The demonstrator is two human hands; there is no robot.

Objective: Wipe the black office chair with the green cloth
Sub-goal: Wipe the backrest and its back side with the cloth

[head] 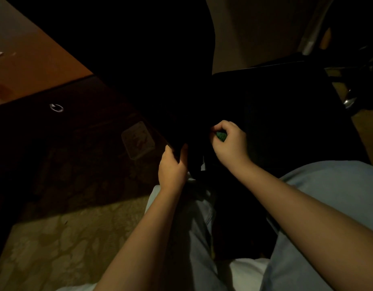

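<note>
The room was dim. A wooden surface [34, 66] lay far up and left of the left grip [173, 166], a ring pull [56, 107] below its edge. Patterned carpet [66, 238] spread left of that grip. A pale wall [254, 28] stood beyond the right grip [229, 141].

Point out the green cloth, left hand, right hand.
green cloth [221, 136], head view: bunched part between fingers
left hand [172, 168], head view: back of hand
right hand [230, 147], head view: back of hand

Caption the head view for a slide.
Right hand holds a bunched green cloth against the black office chair; left hand grips its edge.
</note>
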